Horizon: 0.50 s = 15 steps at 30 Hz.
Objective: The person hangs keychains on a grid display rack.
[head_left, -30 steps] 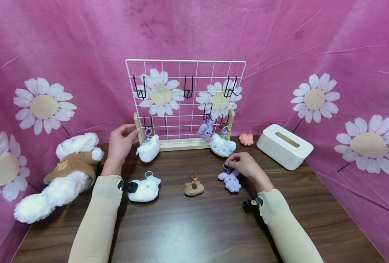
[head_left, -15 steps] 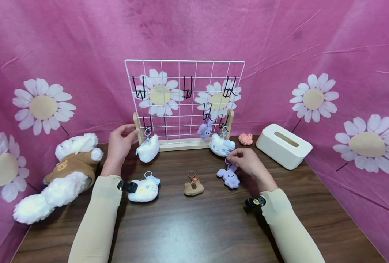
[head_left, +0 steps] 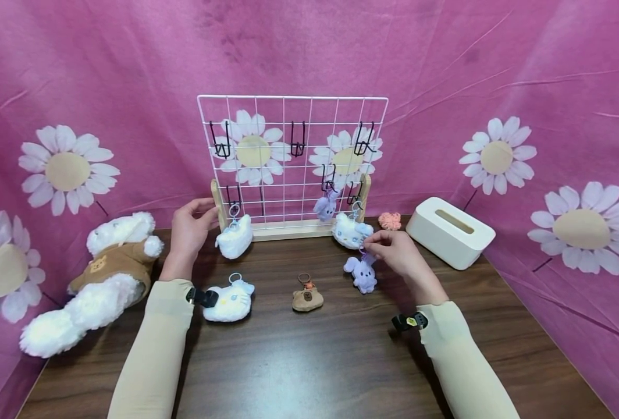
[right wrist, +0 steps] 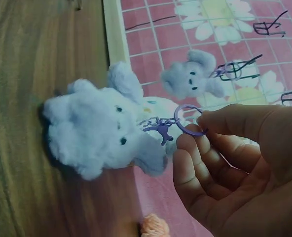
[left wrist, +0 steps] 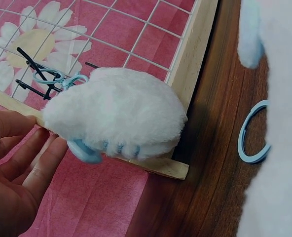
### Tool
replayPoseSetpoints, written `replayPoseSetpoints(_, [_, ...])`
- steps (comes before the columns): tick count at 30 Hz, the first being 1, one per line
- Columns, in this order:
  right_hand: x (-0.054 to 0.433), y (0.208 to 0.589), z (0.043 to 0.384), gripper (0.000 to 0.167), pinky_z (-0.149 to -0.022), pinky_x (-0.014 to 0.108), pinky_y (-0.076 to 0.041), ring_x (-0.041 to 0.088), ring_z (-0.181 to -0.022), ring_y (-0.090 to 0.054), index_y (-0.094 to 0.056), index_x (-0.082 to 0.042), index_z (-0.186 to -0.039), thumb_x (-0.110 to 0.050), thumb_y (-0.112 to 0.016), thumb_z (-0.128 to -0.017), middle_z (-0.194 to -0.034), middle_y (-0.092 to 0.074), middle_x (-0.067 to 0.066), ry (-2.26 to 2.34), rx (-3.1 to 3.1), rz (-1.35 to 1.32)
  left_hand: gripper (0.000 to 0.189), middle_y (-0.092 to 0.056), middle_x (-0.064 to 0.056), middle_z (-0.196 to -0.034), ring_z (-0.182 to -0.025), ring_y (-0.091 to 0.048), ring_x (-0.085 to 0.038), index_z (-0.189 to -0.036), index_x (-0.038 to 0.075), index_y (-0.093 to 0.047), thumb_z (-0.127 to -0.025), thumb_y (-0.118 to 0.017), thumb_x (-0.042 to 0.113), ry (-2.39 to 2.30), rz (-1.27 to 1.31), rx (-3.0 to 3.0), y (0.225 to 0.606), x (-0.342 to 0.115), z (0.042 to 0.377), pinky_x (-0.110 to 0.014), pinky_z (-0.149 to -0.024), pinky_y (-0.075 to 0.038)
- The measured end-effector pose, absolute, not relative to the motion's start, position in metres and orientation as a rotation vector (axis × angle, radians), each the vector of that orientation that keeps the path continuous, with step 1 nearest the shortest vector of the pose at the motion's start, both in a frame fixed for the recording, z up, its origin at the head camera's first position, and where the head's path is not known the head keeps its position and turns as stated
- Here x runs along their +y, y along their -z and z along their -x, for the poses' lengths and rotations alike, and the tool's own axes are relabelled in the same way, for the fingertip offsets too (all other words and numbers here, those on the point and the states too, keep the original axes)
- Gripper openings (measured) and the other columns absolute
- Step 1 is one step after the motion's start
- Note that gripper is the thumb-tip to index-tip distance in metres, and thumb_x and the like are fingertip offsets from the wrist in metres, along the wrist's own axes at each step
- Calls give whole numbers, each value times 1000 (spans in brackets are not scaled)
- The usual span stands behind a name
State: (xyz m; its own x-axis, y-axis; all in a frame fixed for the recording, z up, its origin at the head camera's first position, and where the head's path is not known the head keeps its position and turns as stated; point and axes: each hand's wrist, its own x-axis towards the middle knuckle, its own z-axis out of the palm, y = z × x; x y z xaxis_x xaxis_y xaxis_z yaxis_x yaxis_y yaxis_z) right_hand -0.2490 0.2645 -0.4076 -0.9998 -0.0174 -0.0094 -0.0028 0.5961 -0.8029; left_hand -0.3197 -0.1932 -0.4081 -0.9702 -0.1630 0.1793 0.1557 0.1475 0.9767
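Observation:
My right hand (head_left: 395, 251) pinches the metal ring (right wrist: 188, 120) of a purple floppy-eared plush keychain (head_left: 362, 273), which hangs from it just above the table. My left hand (head_left: 191, 228) holds the left wooden post (head_left: 219, 205) of a white wire grid rack (head_left: 292, 95), thumb and fingertips at the post. Beside that hand a white plush keychain (left wrist: 116, 111) hangs on a black hook. On the rack's right side hang another purple plush keychain (head_left: 326, 205) and a white cat-face keychain (head_left: 350, 231), the latter partly behind my right fingertips.
A white cat-face keychain (head_left: 228, 301) and a brown bear-like keychain (head_left: 308, 298) lie on the table (head_left: 288, 361). A large white plush in a brown top (head_left: 113, 267) lies left. A coral knitted piece (head_left: 390, 220) and white tissue box (head_left: 448, 235) stand right. Black hooks (head_left: 298, 139) line the grid.
My right hand has lifted the purple plush keychain up and slightly toward the rack, so it now hangs more upright. My left hand has stayed at the post.

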Motion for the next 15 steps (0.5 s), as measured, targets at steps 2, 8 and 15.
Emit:
replayPoseSetpoints(2, [265, 405, 249, 22, -79, 28, -64, 17, -88, -71, -81, 3, -120, -14, -72, -108, -103, -80, 12, 1393, 2801, 14, 36, -69, -32, -133, -84, -74, 6, -144, -10, -68, -111, -69, 5, 1900, -12, -2186, 408, -194, 320, -23, -93, -71])
replayPoseSetpoints(8, [266, 399, 246, 23, -79, 22, -59, 15, -91, -70, -81, 1, -122, -16, -73, -108, -108, -80, 13, 1387, 2826, 6, 38, -70, -31, -133, -85, -74, 6, -145, -8, -69, -111, -70, 8, 1883, -20, -2207, 408, -194, 321, -24, -93, -71])
replayPoseSetpoints(15, [265, 394, 246, 22, -78, 21, -56, 13, -90, -66, -81, -1, -122, -16, -72, -109, -111, -79, 18, 1356, 2900, 38, 39, -69, -31, -136, -85, -75, 4, -147, -6, -68, -111, -70, 10, 1896, -30, -2217, 408, -195, 320, -23, -93, -71])
